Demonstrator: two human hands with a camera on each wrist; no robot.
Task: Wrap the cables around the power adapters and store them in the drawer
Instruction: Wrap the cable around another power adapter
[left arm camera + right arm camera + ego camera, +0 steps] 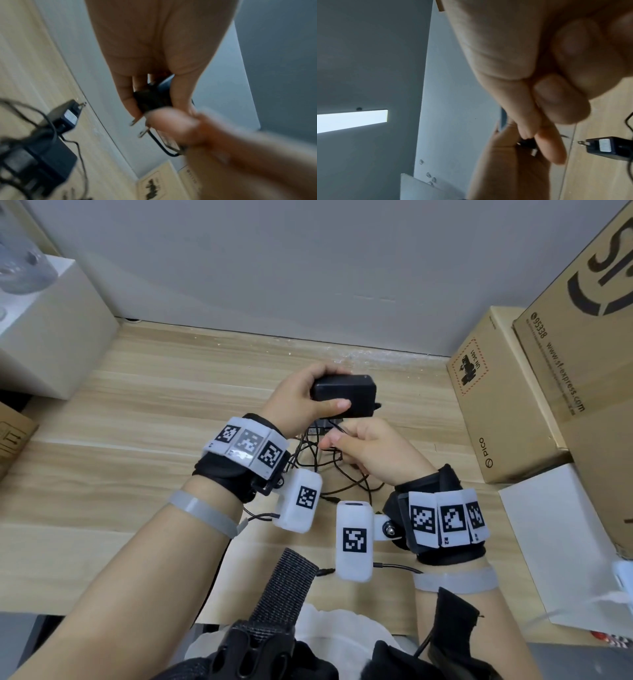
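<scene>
My left hand (305,393) grips a black power adapter (344,395) above the wooden table (137,422), thumb on its near face. In the left wrist view the adapter (152,100) shows its metal prongs below my fingers. My right hand (330,441), just in front of it, pinches that adapter's thin black cable (161,147) between thumb and fingers (551,146). Loose black cables (329,474) lie tangled on the table under both hands. Two more black adapters (67,117) (39,166) lie there with their cables. No drawer is in view.
Cardboard boxes (507,405) (582,330) stand stacked at the right. A white box (51,337) stands at the back left, and a white flat box (555,542) lies at the front right. A grey wall closes off the table's far edge.
</scene>
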